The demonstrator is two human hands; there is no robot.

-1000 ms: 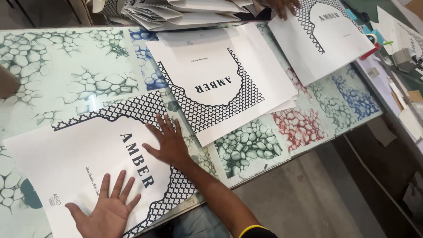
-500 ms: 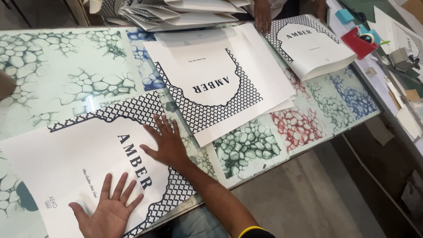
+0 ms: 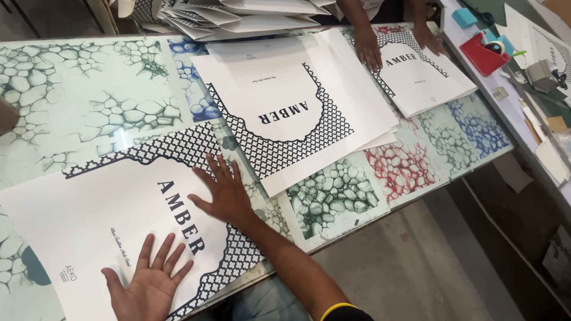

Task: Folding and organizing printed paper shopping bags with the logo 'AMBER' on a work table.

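A large white printed sheet with a black lattice border lies flat at the near left of the glass-topped table. My left hand presses flat on its lower part, fingers spread. My right hand rests flat on the sheet's right side, by the lattice edge. Neither hand grips anything.
A stack of the same white sheets lies mid-table. Another person's hands press a folded sheet at the far right. More folded sheets pile at the back. A red tape holder sits on a side bench.
The other person has folded their sheet smaller and pressed it down at the far right. My two hands stay flat on the near sheet, almost unmoved.
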